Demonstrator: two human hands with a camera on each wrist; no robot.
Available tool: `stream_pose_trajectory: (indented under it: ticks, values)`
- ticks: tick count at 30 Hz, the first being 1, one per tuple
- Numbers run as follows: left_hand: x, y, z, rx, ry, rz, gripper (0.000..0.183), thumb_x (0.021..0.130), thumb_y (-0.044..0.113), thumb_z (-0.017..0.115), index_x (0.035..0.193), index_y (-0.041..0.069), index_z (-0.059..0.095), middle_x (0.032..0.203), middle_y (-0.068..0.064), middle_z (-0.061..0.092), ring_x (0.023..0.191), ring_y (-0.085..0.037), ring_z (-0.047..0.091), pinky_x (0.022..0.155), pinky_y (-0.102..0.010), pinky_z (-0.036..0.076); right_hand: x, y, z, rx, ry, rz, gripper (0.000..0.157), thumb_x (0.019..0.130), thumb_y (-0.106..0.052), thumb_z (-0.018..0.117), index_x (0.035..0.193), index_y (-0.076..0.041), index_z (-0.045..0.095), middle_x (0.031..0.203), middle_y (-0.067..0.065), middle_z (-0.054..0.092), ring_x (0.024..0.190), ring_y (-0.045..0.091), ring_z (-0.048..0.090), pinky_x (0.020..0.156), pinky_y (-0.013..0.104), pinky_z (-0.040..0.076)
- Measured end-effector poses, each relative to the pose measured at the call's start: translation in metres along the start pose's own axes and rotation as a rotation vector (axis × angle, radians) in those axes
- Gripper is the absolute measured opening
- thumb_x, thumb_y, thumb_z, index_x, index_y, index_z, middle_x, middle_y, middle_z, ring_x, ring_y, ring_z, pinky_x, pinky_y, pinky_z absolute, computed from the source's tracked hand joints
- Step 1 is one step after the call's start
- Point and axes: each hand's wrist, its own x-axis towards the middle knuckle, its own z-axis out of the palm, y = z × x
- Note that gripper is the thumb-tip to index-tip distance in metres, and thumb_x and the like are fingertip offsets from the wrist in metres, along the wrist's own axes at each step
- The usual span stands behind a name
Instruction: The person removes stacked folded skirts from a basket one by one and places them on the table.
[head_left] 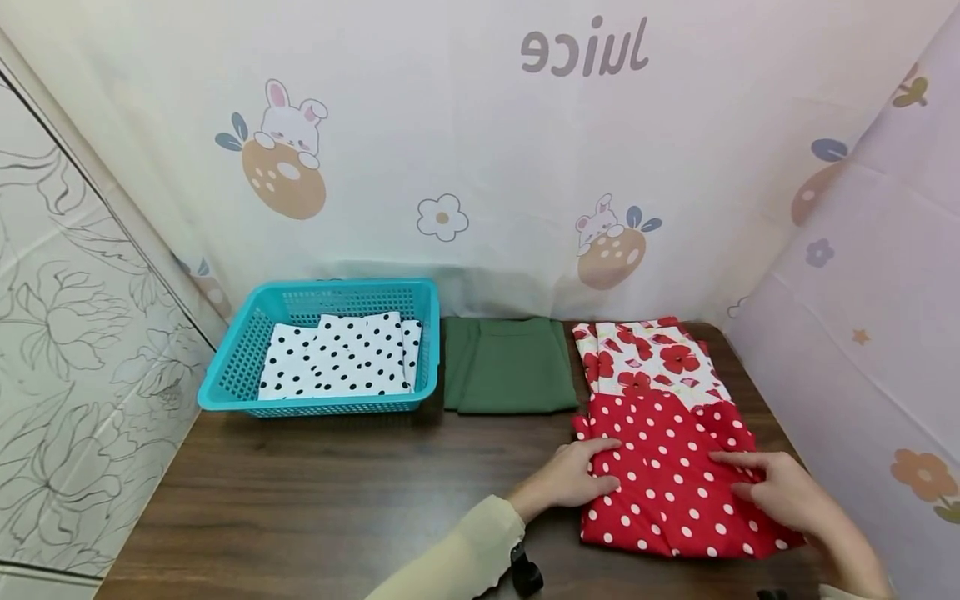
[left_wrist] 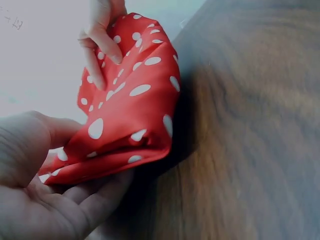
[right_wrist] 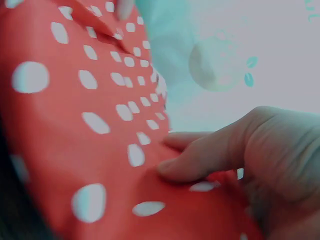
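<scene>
A folded red cloth with white dots [head_left: 667, 475] lies at the right of the table, its upper edge overlapping a red-flowered white cloth [head_left: 660, 358]. At its left edge my left hand [head_left: 577, 475] holds the fold. The left wrist view shows the thumb above the layers and other fingers beneath them. On the opposite side my right hand [head_left: 783, 487] grips the cloth, index finger and thumb on top, the remaining fingers hidden. Up close in the right wrist view, the thumb [right_wrist: 182, 167] presses into the dotted fabric [right_wrist: 115, 110].
A folded green cloth [head_left: 517, 367] lies at the back middle of the wooden table [head_left: 322, 492]. Left of it stands a turquoise basket [head_left: 318, 406] holding a black-dotted white cloth [head_left: 352, 358]. Printed curtains [head_left: 480, 125] border the back and right side.
</scene>
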Motion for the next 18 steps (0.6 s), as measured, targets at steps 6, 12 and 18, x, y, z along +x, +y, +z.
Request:
stream_pose_trajectory:
  ticks: [6,12,18]
  values:
    - [0.003,0.006,0.008,-0.047,-0.063,-0.025,0.049,0.093,0.026,0.075,0.141,0.027,0.063,0.129,0.01,0.065,0.111,0.0,0.056,0.091,-0.02,0.05,-0.001,0.017,-0.005,-0.031,-0.074,0.066,0.056,0.081,-0.008,0.079,0.133,0.005,0.061,0.122,0.042,0.051,0.104,0.043,0.052,0.069,0.039,0.061]
    - [0.003,0.014,0.007,-0.152,-0.097,-0.083,0.045,0.095,0.02,0.073,0.139,0.025,0.065,0.115,0.008,0.066,0.064,-0.009,0.067,0.066,-0.019,0.054,0.0,0.034,-0.01,-0.104,-0.024,0.081,0.057,0.076,-0.005,0.079,0.129,0.008,0.06,0.118,0.045,0.048,0.1,0.048,0.05,0.068,0.042,0.06]
    - [0.0,0.021,0.006,-0.125,-0.054,-0.115,0.044,0.095,0.018,0.072,0.138,0.026,0.067,0.08,0.0,0.069,0.047,-0.016,0.064,0.059,-0.018,0.048,0.003,0.037,-0.015,-0.106,-0.014,0.098,0.059,0.073,-0.003,0.078,0.128,0.011,0.06,0.117,0.047,0.047,0.099,0.049,0.049,0.067,0.041,0.06]
